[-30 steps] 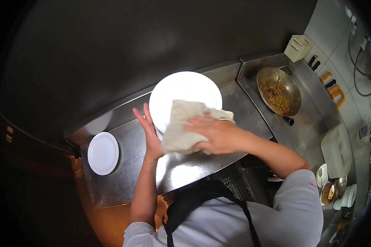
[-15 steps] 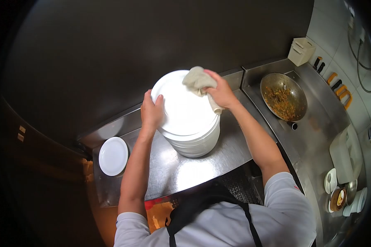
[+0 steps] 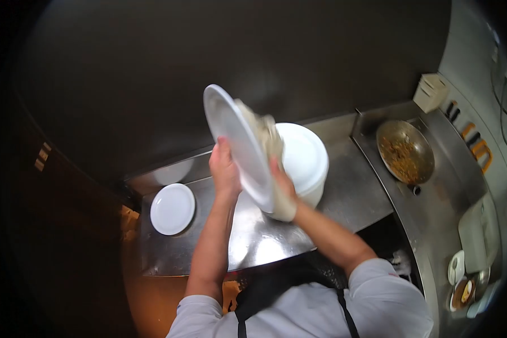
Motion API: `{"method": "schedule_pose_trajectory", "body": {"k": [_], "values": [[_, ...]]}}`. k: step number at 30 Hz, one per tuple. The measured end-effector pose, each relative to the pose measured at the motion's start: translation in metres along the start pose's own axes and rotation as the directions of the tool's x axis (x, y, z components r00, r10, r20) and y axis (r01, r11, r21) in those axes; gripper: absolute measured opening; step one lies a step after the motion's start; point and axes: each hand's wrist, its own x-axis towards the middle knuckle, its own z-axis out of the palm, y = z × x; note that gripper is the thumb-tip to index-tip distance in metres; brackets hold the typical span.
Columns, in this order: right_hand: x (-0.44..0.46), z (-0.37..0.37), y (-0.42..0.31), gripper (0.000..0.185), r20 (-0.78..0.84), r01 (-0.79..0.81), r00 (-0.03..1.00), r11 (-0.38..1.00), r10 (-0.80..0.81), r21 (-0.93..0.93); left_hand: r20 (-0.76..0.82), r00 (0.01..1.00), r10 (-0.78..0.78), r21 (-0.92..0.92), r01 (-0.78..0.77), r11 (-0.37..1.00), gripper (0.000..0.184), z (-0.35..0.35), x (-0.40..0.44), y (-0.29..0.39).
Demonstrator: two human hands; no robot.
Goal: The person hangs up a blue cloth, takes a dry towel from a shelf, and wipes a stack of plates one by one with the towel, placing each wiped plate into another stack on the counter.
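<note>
A white plate [image 3: 239, 141] is lifted and tilted nearly on edge above the steel counter. My left hand [image 3: 225, 172] grips its near left side, with the thumb on the face. Behind the plate, my right hand [image 3: 284, 188] holds a beige cloth [image 3: 267, 138] against the underside; its fingers are partly hidden. Just to the right stands a tall stack of white plates [image 3: 305, 155], partly covered by my right hand and the cloth. Another white plate [image 3: 173, 209] lies on the counter's left end.
A pan [image 3: 404, 155] with bits of food sits on the right-hand counter. Beyond it are a cream container [image 3: 431, 93] and knives [image 3: 479, 149] along the tiled wall. A translucent tub [image 3: 479, 234] and small dishes [image 3: 462, 293] stand at lower right. A dark wall rises behind the counter.
The top plate has come off the stack and turned from flat to nearly upright. The cloth has gone from its upper face to its underside. The view has shifted slightly.
</note>
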Motion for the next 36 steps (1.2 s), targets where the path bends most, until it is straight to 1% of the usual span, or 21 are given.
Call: {"method": "schedule_pose_trajectory", "body": {"k": [1,2,4,5,7,8,10,13,14,15,16,17,19,21,22,23,24,27,30,33,36], "values": [[-0.022,0.033,0.004,0.064,0.046,0.256,0.967,0.951,-0.252,-0.173,-0.050,0.999,-0.006,-0.026,0.005,1.000,0.044,-0.023,0.005,0.007],[-0.038,0.055,0.009,0.066,0.120,0.487,0.872,0.815,-0.475,-0.313,-0.049,0.999,0.021,0.146,-0.014,0.989,0.043,-0.044,0.002,0.018],[-0.025,0.078,-0.014,0.055,0.296,0.629,0.771,0.601,-0.564,-0.493,-0.032,0.999,0.031,0.486,-0.012,0.874,0.042,-0.080,-0.013,0.036],[-0.017,0.090,-0.025,0.051,0.379,0.692,0.707,0.470,-0.597,-0.548,0.016,0.999,0.034,0.497,-0.038,0.867,0.038,-0.089,-0.024,0.032],[0.012,0.112,-0.050,0.042,0.297,0.582,0.808,0.608,-0.509,-0.540,0.110,0.993,0.041,0.511,-0.092,0.854,0.030,-0.107,-0.045,0.026],[0.029,0.114,-0.043,0.046,0.255,0.509,0.859,0.694,-0.444,-0.509,0.098,0.984,-0.152,0.383,0.103,0.918,0.027,-0.109,-0.056,0.036],[0.040,0.103,0.029,0.053,0.196,0.409,0.912,0.812,-0.359,-0.416,0.053,0.995,0.089,0.311,-0.101,0.945,0.030,-0.127,-0.063,0.000],[-0.022,0.109,0.123,0.065,0.202,0.347,0.932,0.901,-0.300,-0.260,-0.178,0.976,-0.123,0.176,0.155,0.972,0.029,-0.151,-0.068,0.049],[-0.048,0.117,0.117,0.063,0.248,0.276,0.946,0.923,-0.211,-0.269,-0.186,0.976,-0.116,0.159,0.146,0.976,0.029,-0.161,-0.070,0.054],[-0.054,0.125,0.105,0.063,0.395,0.425,0.874,0.841,-0.284,-0.335,-0.189,0.976,-0.111,0.141,0.139,0.980,0.030,-0.170,-0.071,0.059],[-0.045,0.128,0.096,0.060,0.576,0.722,0.680,0.552,-0.453,-0.418,-0.187,0.976,-0.113,0.128,0.138,0.982,0.030,-0.176,-0.072,0.061],[-0.030,0.133,0.083,0.057,0.646,0.799,0.601,0.373,-0.470,-0.472,-0.079,0.992,-0.100,0.033,0.103,0.994,0.036,-0.183,-0.083,0.058],[-0.003,0.143,0.063,0.051,0.606,0.758,0.651,0.433,-0.457,-0.488,0.006,0.994,-0.112,0.071,0.111,0.991,0.037,-0.180,-0.100,0.050],[0.020,0.154,0.061,0.048,0.397,0.453,0.861,0.835,-0.319,-0.312,-0.015,0.991,-0.134,0.135,0.135,0.982,0.039,-0.170,-0.106,0.054],[0.026,0.159,0.065,0.048,0.315,0.262,0.928,0.950,-0.199,-0.169,-0.046,0.991,-0.126,0.141,0.131,0.981,0.040,-0.161,-0.106,0.060],[0.029,0.149,0.096,0.052,0.322,0.419,0.895,0.828,-0.309,-0.372,-0.096,0.990,-0.103,0.130,0.115,0.985,0.041,-0.151,-0.105,0.070],[0.016,0.142,0.110,0.054,0.332,0.281,0.930,0.885,-0.156,-0.372,-0.165,0.984,-0.070,0.114,0.090,0.989,0.042,-0.146,-0.099,0.079],[-0.031,0.134,0.151,0.053,0.047,0.236,0.971,0.972,-0.235,-0.016,-0.392,0.917,0.068,0.126,-0.020,0.992,0.043,-0.181,-0.068,0.076],[-0.016,0.127,0.121,0.041,0.016,0.334,0.939,0.901,-0.343,-0.278,-0.498,0.806,0.319,0.354,-0.147,0.924,0.042,-0.200,-0.062,0.069],[0.025,0.119,0.059,0.033,-0.041,0.324,0.921,0.820,-0.387,-0.473,-0.415,0.778,0.473,0.361,-0.337,0.870,0.040,-0.184,-0.074,0.069],[0.046,0.113,0.018,0.031,0.041,0.339,0.925,0.775,-0.377,-0.534,-0.099,0.935,0.341,-0.029,-0.345,0.938,0.039,-0.168,-0.084,0.137]]}}
